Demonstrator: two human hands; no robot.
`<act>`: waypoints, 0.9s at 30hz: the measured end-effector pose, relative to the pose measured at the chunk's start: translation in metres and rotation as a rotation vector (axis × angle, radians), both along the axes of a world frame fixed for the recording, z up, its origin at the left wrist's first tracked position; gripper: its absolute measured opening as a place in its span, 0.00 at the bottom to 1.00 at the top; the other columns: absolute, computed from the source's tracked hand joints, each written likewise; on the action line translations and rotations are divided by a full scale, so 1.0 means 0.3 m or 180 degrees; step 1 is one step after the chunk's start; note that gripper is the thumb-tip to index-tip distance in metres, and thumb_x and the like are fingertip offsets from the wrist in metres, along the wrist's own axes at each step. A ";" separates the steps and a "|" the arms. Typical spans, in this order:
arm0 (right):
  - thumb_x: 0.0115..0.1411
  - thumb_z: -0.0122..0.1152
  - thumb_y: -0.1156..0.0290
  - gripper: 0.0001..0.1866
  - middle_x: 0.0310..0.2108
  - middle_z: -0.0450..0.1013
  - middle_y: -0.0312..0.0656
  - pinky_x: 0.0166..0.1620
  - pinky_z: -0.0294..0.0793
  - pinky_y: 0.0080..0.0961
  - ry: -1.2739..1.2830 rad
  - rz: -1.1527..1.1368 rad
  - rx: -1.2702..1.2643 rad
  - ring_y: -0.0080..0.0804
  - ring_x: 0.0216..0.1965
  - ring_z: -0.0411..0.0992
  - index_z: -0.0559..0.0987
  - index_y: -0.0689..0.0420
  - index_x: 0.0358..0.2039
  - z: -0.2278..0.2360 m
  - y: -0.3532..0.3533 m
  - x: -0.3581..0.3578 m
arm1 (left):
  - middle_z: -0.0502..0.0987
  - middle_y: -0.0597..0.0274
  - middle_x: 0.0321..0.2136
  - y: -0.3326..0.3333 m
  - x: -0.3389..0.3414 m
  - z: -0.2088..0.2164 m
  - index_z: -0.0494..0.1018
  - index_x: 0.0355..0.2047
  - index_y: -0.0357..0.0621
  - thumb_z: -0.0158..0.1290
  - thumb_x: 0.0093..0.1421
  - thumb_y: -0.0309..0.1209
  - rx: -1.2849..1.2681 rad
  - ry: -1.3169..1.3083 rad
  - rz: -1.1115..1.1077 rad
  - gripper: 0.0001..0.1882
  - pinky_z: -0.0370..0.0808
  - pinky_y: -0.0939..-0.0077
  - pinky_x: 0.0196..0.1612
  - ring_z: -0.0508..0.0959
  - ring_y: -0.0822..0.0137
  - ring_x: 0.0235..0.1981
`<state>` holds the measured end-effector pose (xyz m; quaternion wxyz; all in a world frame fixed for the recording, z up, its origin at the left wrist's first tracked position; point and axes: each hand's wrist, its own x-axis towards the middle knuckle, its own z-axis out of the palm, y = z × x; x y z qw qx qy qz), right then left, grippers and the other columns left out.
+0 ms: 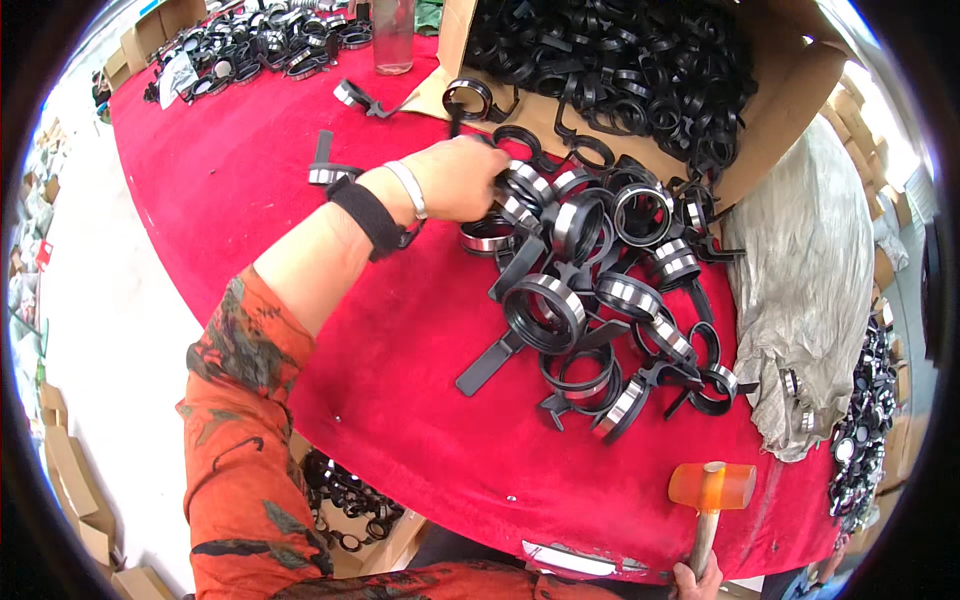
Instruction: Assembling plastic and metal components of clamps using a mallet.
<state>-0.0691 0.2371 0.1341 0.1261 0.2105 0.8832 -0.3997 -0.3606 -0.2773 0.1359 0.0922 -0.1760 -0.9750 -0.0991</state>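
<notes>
My left hand (452, 180) reaches into the far left side of a pile of black rings with silver bands and flat handles (543, 312). Its fingers are curled down among the parts, and their tips are hidden, so what they grip does not show. A silver bracelet and a black wristband circle that wrist. At the table's near right edge my right hand (698, 581) is closed round the wooden handle of a mallet (712, 487) with an orange, see-through head. The mallet stands head up, apart from the pile.
A cardboard box (790, 120) full of black ring parts lies open at the back. A grey woven sack (805, 270) sits on the right of the red-covered table (420, 400). More parts (265, 45) lie far left, beside a clear cylinder (393, 38). Below the near edge is another parts box (350, 525).
</notes>
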 end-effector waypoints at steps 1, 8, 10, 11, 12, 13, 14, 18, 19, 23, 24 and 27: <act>0.59 0.61 0.68 0.11 0.19 0.66 0.33 0.19 0.59 0.18 -0.0016 -0.0020 0.0048 0.19 0.15 0.61 0.72 0.61 0.36 -0.002 -0.004 0.000 | 0.77 0.48 0.25 0.028 0.023 0.028 0.74 0.35 0.40 0.53 0.54 0.35 0.0578 0.0530 -0.0311 0.12 0.74 0.59 0.33 0.77 0.47 0.28; 0.58 0.61 0.69 0.10 0.19 0.66 0.33 0.20 0.60 0.18 -0.0026 -0.0049 0.0166 0.19 0.16 0.62 0.73 0.61 0.36 -0.002 -0.010 0.002 | 0.68 0.53 0.56 -0.493 -0.231 -0.095 0.66 0.56 0.48 0.52 0.55 0.52 -0.0125 0.1233 0.1993 0.32 0.65 0.57 0.59 0.66 0.47 0.58; 0.58 0.62 0.68 0.11 0.19 0.66 0.33 0.20 0.60 0.19 -0.0062 -0.0097 0.0245 0.20 0.16 0.62 0.73 0.61 0.36 0.005 -0.013 0.000 | 0.60 0.51 0.62 -0.509 -0.225 -0.104 0.56 0.64 0.49 0.51 0.55 0.57 -0.0049 -0.0077 0.2742 0.41 0.61 0.54 0.62 0.62 0.47 0.61; 0.57 0.62 0.68 0.11 0.19 0.66 0.33 0.20 0.61 0.19 -0.0104 -0.0043 0.0272 0.20 0.16 0.62 0.73 0.61 0.36 0.007 -0.007 -0.004 | 0.63 0.46 0.59 -0.571 -0.202 -0.141 0.59 0.62 0.47 0.52 0.54 0.58 -0.0059 -0.0150 0.2727 0.41 0.63 0.55 0.61 0.64 0.45 0.59; 0.57 0.62 0.68 0.11 0.19 0.66 0.33 0.20 0.61 0.19 -0.0100 -0.0082 0.0280 0.20 0.16 0.62 0.73 0.61 0.36 0.012 -0.011 -0.011 | 0.66 0.41 0.56 -0.599 -0.207 -0.193 0.61 0.61 0.45 0.52 0.53 0.58 -0.0053 -0.0240 0.2680 0.42 0.64 0.56 0.59 0.66 0.44 0.57; 0.57 0.62 0.67 0.12 0.19 0.66 0.34 0.21 0.61 0.20 -0.0124 -0.0126 0.0166 0.20 0.16 0.62 0.73 0.61 0.36 0.016 -0.024 -0.017 | 0.65 0.40 0.56 -0.535 -0.179 -0.176 0.61 0.61 0.44 0.53 0.52 0.58 -0.0185 -0.0348 0.2758 0.42 0.64 0.57 0.59 0.66 0.44 0.57; 0.57 0.62 0.67 0.12 0.19 0.67 0.34 0.21 0.61 0.20 -0.0149 -0.0163 0.0048 0.20 0.16 0.63 0.73 0.60 0.35 0.016 -0.032 -0.022 | 0.64 0.40 0.57 -0.477 -0.155 -0.149 0.61 0.61 0.43 0.53 0.52 0.57 -0.0324 -0.0455 0.2842 0.42 0.64 0.57 0.59 0.66 0.44 0.57; 0.57 0.62 0.66 0.13 0.19 0.67 0.34 0.21 0.61 0.20 -0.0181 -0.0150 -0.0013 0.21 0.17 0.63 0.73 0.61 0.37 0.005 0.008 -0.004 | 0.76 0.41 0.43 -0.398 -0.209 -0.127 0.76 0.45 0.39 0.54 0.53 0.49 -0.0668 -0.0552 0.2463 0.27 0.72 0.60 0.52 0.76 0.51 0.48; 0.57 0.62 0.66 0.13 0.19 0.68 0.35 0.21 0.61 0.20 -0.0204 -0.0121 0.0040 0.21 0.17 0.63 0.74 0.61 0.38 0.014 -0.002 -0.018 | 0.78 0.41 0.35 -0.308 -0.200 -0.110 0.73 0.47 0.40 0.54 0.53 0.42 -0.0724 -0.0554 0.2218 0.25 0.75 0.57 0.46 0.79 0.47 0.40; 0.57 0.61 0.66 0.15 0.19 0.68 0.35 0.21 0.61 0.20 -0.0262 -0.0098 0.0085 0.21 0.17 0.63 0.74 0.62 0.40 0.024 -0.006 -0.027 | 0.79 0.48 0.28 -0.131 -0.188 -0.004 0.75 0.42 0.40 0.53 0.51 0.28 0.0017 -0.1008 0.0562 0.16 0.78 0.67 0.26 0.80 0.61 0.27; 0.57 0.61 0.66 0.15 0.19 0.68 0.35 0.21 0.61 0.20 -0.0278 -0.0051 0.0049 0.21 0.17 0.63 0.74 0.62 0.40 0.025 0.005 -0.031 | 0.79 0.51 0.26 -0.181 -0.198 -0.001 0.75 0.40 0.39 0.51 0.52 0.26 0.0646 -0.1001 0.0077 0.14 0.77 0.70 0.21 0.80 0.65 0.24; 0.57 0.61 0.66 0.14 0.19 0.67 0.34 0.21 0.61 0.20 -0.0239 -0.0155 -0.0051 0.20 0.17 0.63 0.73 0.61 0.39 0.018 0.012 -0.014 | 0.80 0.55 0.28 -0.132 -0.280 0.038 0.75 0.36 0.39 0.44 0.58 0.27 0.2301 -0.1057 0.0257 0.11 0.75 0.75 0.15 0.79 0.67 0.23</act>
